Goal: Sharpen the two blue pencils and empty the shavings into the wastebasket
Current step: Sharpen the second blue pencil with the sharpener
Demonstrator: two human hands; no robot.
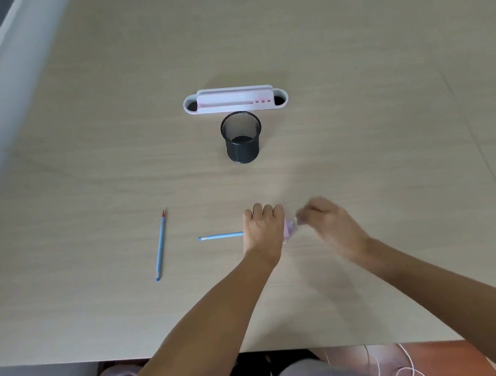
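My left hand (264,229) is closed around a blue pencil (220,236) that sticks out to the left, level with the table. Its tip end is hidden behind my fingers. Just to the right, a small pink and clear sharpener (290,228) sits between my hands, and my right hand (329,224), blurred, grips it. A second blue pencil (160,246) with a red tip lies loose on the table to the left, its tip pointing away from me. A black mesh wastebasket (242,138) stands upright farther back, in the middle.
A white and pink desk organiser (235,101) stands behind the wastebasket. The wooden table (388,102) runs to a pale wall edge on the left. White cables lie on the floor at the lower right.
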